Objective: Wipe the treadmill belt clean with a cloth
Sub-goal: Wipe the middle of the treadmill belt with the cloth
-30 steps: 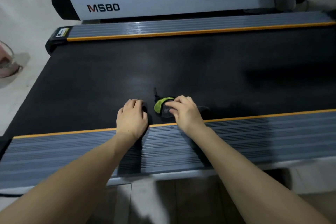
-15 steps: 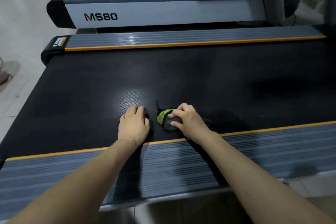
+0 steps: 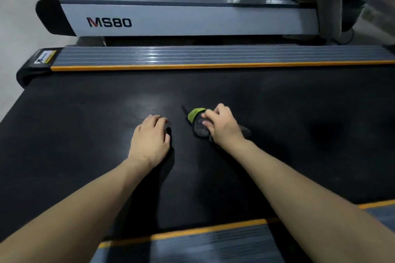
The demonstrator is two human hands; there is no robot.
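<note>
The black treadmill belt [image 3: 85, 126] fills the middle of the view. My right hand [image 3: 222, 127] grips a bunched dark grey cloth [image 3: 198, 127] with a lime-green edge, pressed onto the belt near its middle. My left hand [image 3: 150, 139] rests palm down on the belt a little to the left of the cloth, fingers loosely curled, holding nothing. Part of the cloth is hidden under my right hand.
Grey ribbed side rails with orange strips border the belt, one far [image 3: 192, 56] and one near [image 3: 203, 245]. A second treadmill marked MS80 [image 3: 171, 21] stands behind. A metal upright [image 3: 329, 0] rises at the top right. Pale floor lies at the left.
Both hands have moved forward from the near orange edge to the middle of the belt, the right one pushing the cloth along. The near rail now sits at the bottom of the view.
</note>
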